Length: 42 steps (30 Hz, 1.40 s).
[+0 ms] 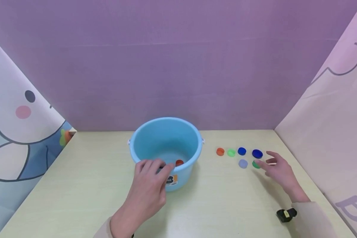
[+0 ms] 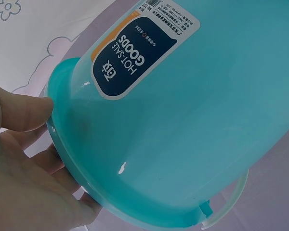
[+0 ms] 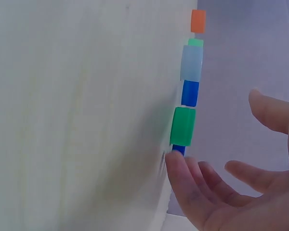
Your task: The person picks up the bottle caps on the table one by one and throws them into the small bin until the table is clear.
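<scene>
A light blue bucket (image 1: 182,177) stands on the table, with an orange-red bottle cap (image 1: 179,162) inside. My left hand (image 1: 150,185) holds the near rim; in the left wrist view the thumb (image 2: 26,113) is at the outer side and the other fingers reach behind the rim. To the right, my right hand (image 1: 281,172) hovers with fingers spread beside a green cap (image 1: 256,164), which the thumb partly covers in the head view. Nothing shows between its fingers. A dark blue cap (image 1: 257,153) lies just behind the green one.
Left of the right hand lie an orange cap (image 1: 220,151), a light green cap (image 1: 231,152), a blue cap (image 1: 242,151) and a pale lilac cap (image 1: 243,163). A purple backdrop (image 1: 178,72) rises behind the table (image 1: 86,185). Printed cloths flank both sides.
</scene>
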Motion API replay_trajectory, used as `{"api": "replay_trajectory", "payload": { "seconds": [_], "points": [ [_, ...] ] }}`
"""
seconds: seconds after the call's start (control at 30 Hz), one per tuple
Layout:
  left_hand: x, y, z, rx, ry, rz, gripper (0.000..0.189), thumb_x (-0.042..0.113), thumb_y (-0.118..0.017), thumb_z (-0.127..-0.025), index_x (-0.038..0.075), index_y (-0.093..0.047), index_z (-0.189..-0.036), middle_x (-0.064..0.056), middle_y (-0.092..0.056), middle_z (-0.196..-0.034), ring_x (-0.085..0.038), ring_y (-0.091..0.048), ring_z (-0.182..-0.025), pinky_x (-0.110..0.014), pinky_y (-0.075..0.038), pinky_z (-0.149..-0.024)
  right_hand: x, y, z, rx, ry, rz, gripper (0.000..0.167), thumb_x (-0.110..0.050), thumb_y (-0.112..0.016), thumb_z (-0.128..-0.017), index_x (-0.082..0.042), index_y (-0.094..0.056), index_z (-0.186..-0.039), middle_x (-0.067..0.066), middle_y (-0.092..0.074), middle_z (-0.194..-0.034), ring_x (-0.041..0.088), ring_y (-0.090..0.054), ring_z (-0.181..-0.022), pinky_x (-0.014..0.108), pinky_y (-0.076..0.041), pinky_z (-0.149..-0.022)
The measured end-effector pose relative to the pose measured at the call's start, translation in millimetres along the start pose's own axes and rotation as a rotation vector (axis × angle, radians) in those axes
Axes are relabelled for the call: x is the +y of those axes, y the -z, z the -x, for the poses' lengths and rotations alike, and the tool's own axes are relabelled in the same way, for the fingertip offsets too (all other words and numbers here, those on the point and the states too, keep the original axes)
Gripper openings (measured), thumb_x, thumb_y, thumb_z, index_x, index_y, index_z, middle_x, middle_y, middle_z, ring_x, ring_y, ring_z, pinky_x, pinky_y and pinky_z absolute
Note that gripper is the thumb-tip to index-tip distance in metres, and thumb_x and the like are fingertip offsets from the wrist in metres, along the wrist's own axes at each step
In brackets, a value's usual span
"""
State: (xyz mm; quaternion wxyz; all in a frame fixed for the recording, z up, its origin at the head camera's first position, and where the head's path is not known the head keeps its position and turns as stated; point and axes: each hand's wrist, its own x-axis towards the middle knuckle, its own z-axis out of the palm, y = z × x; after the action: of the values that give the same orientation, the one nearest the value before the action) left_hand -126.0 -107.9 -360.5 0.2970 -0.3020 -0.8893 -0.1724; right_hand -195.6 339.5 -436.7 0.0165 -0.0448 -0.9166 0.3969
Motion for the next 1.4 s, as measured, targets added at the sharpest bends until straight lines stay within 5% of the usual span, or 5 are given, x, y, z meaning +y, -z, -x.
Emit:
{"api": "replay_trajectory", "payload": {
  "seconds": [0.17,0.57,1.4],
  "points": [
    [0.2,0.2,0.0,-0.002,0.003,0.002,0.041,-0.005,-0.068,-0.079,0.017,-0.070,-0.113,0.000,-0.060,-0.097,-0.022,-0.055,-0.093,-0.047,-0.039,-0.090,1.5,0.0,-2.0,-0.030,-0.030,-0.056,0.095,-0.050,-0.065,-0.096,0.008,-0.019,-0.156,0.030,-0.056,-0.123,0.029,-0.074,-0.085,0.028,-0.056,-0.072],
    [-0.3,0.4,0.4,0.002,-0.001,0.001,0.040,-0.004,-0.068,-0.081,0.017,-0.070,-0.114,0.000,-0.059,-0.097,-0.022,-0.054,-0.092,-0.046,-0.039,-0.090,-2.9,-2.8,-6.7,-0.117,-0.091,-0.169,0.093,-0.032,-0.072,-0.096,0.011,-0.015,-0.155,0.022,-0.058,-0.109,0.024,-0.068,-0.087,0.034,-0.060,-0.073],
    [-0.9,-1.0,0.6,0.024,-0.014,0.003,0.039,-0.007,-0.065,-0.080,0.016,-0.069,-0.111,0.000,-0.058,-0.095,-0.022,-0.054,-0.091,-0.046,-0.039,-0.090,4.6,-4.3,-18.0,-0.132,-0.177,-0.246,0.062,-0.007,-0.066,-0.097,0.020,-0.037,-0.144,0.008,-0.073,-0.090,0.014,-0.072,-0.069,0.031,-0.060,-0.066]
  ]
}}
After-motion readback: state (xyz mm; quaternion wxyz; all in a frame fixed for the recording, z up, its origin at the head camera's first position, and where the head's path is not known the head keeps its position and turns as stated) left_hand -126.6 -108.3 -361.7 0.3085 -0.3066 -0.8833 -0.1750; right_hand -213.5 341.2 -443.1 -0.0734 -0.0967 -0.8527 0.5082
